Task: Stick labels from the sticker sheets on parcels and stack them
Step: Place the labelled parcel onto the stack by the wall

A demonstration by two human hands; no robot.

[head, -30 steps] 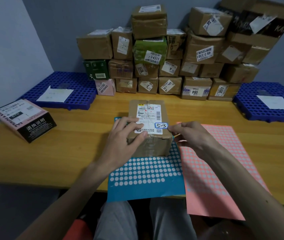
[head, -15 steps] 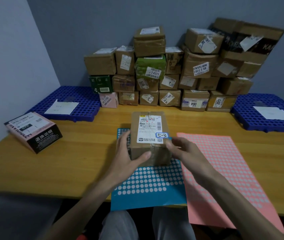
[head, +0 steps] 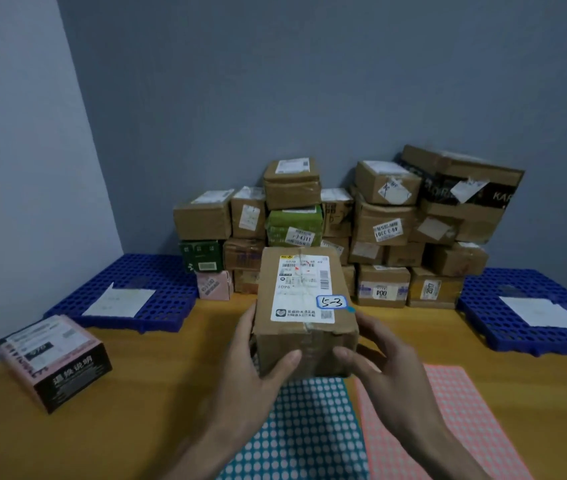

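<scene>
The parcel (head: 304, 341), a brown cardboard box, is gripped from both sides. The left hand (head: 254, 372) is curled round its left edge with the thumb laid on the near face. The right hand (head: 389, 375) is curled round its right edge, and its thumb is also set on the near face. The parcel is held in the middle of the scene, over the far end of the blue sticker sheet (head: 303, 431); whether the two touch cannot be told. A white shipping label (head: 304, 289) is seen on the parcel's top, and a small blue-framed label (head: 331, 302) marked "5-3" is stuck at that label's right edge. A pink sticker sheet (head: 455, 427) is laid just right of the blue one on the wooden table (head: 157, 393). A pink-and-black box (head: 57, 362) is placed near the table's left edge. Blue perforated mats are set at far left (head: 157, 271) and far right (head: 483, 299), each with white paper on it. A stack of parcels (head: 386, 223) is piled against the far wall between the mats.
</scene>
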